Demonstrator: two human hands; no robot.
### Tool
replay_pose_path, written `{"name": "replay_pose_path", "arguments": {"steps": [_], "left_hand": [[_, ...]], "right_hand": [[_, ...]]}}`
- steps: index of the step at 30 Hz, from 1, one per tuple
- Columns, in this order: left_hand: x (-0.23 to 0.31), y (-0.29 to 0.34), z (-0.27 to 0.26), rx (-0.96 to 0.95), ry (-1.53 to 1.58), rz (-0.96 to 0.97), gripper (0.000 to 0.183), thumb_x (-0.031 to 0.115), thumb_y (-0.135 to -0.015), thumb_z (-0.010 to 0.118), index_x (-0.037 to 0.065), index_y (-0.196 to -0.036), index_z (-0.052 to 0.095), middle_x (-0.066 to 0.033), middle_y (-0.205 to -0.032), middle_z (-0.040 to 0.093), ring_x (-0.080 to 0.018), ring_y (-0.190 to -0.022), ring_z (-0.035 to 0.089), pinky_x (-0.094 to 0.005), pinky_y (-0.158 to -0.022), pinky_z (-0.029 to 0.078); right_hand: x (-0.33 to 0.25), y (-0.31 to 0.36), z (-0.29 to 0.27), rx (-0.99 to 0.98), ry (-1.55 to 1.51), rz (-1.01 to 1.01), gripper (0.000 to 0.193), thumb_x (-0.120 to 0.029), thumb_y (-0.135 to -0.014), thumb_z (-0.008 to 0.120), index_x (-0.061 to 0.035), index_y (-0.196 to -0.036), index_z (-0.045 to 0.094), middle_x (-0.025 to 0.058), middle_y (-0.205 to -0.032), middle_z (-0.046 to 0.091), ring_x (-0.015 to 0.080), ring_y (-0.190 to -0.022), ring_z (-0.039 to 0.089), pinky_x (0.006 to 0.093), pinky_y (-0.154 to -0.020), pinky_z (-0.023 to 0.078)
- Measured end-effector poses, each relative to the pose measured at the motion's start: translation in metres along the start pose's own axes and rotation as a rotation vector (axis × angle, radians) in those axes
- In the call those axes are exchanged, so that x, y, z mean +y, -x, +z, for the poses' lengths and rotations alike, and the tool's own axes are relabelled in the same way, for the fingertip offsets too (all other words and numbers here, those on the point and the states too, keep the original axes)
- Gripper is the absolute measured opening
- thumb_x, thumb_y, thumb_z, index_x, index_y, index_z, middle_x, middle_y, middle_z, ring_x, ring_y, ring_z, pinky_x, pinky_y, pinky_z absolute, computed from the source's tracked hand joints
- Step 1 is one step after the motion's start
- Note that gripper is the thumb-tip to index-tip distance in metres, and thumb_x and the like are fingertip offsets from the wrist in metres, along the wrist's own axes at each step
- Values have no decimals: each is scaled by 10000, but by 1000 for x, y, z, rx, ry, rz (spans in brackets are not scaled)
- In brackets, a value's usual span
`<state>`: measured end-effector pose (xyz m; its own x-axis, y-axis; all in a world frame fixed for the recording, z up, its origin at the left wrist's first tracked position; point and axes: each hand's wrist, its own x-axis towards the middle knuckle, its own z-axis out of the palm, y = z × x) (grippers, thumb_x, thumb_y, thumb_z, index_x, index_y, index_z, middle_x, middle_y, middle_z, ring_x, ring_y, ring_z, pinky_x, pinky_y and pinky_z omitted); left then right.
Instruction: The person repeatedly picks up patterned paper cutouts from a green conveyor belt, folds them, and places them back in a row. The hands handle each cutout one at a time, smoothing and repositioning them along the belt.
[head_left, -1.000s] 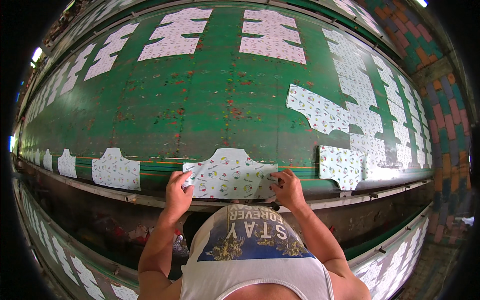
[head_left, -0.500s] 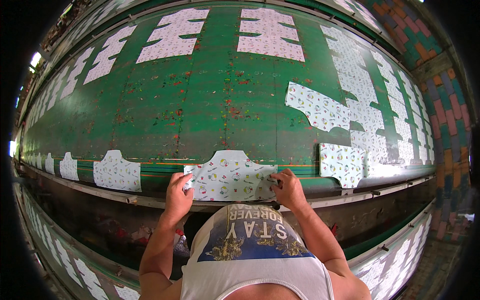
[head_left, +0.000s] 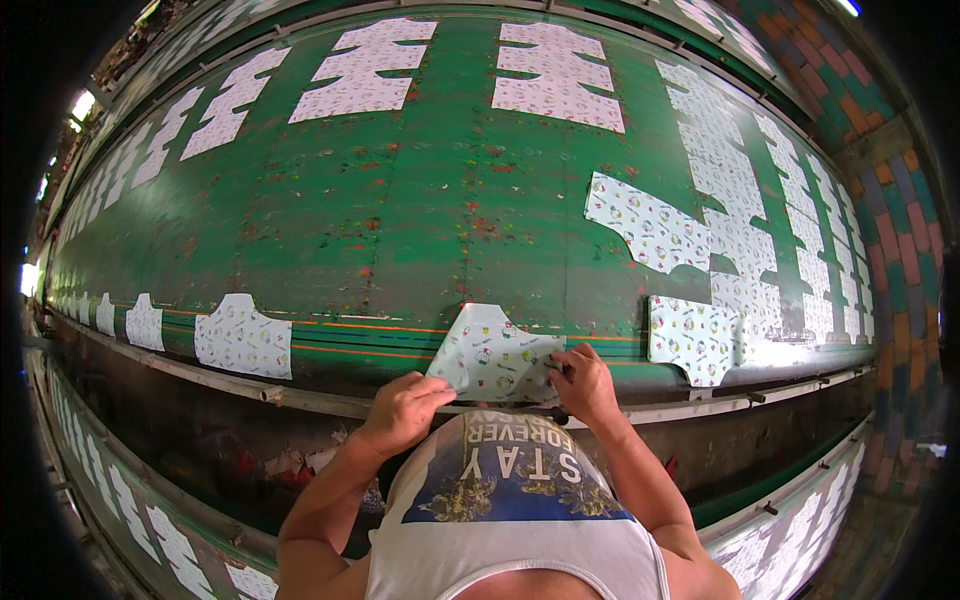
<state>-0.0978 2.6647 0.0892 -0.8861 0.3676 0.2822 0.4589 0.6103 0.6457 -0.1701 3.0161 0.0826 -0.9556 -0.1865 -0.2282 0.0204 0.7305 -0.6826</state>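
A white printed fabric piece (head_left: 497, 352) with small coloured figures lies at the near edge of the long green table (head_left: 420, 235). My left hand (head_left: 405, 412) pinches its lower left corner, and that side is drawn inward and raised in a slant. At the other end, my right hand (head_left: 587, 385) grips the right edge between thumb and fingers. The narrow neck-shaped top of the piece still points away from me.
Stacked printed pieces (head_left: 697, 335) lie to the right, with another stack (head_left: 650, 225) set at an angle beyond them. A matching piece (head_left: 243, 338) lies to the left. Notched fabric panels (head_left: 557, 75) line the far side. A metal rail (head_left: 330, 403) runs along the front edge.
My left hand has moved right and toward me, carrying the left end of the fabric piece inward, so it looks narrower. My right hand keeps its grip. The view has shifted slightly.
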Motion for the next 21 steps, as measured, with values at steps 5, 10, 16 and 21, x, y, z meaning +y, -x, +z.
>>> {"name": "replay_pose_path", "arguments": {"steps": [5,10,16,21], "left_hand": [[-4,0,3,-9,-8,-37,287,-77,-827,745,43,-1078,815,-108,-1095,778,-340,-990,749,-449,-850,628],[-20,8,-5,146,-104,-258,284,-50,-854,776,12,-1131,794,-170,-1156,749,-383,-1051,746,-453,-902,622],[-39,16,-13,196,-126,-381,325,29,-883,797,-15,-1203,761,-177,-1215,718,-393,-1118,723,-459,-977,597],[-41,21,-11,186,-149,-394,361,30,-908,782,-35,-1260,733,-194,-1274,680,-404,-1145,710,-463,-978,593]], "right_hand": [[5,1,1,33,12,-70,295,-101,-909,827,-17,-1191,808,207,-1198,714,418,-994,758,475,-875,621],[9,2,3,41,7,-78,291,-97,-906,828,-23,-1186,805,210,-1200,714,423,-1010,757,476,-882,621],[7,0,2,37,-3,-69,272,-101,-914,825,-28,-1176,808,198,-1169,720,416,-1000,754,475,-879,620],[9,0,3,52,-8,-85,249,-104,-924,813,-26,-1160,813,196,-1144,723,414,-981,753,477,-870,618]]}}
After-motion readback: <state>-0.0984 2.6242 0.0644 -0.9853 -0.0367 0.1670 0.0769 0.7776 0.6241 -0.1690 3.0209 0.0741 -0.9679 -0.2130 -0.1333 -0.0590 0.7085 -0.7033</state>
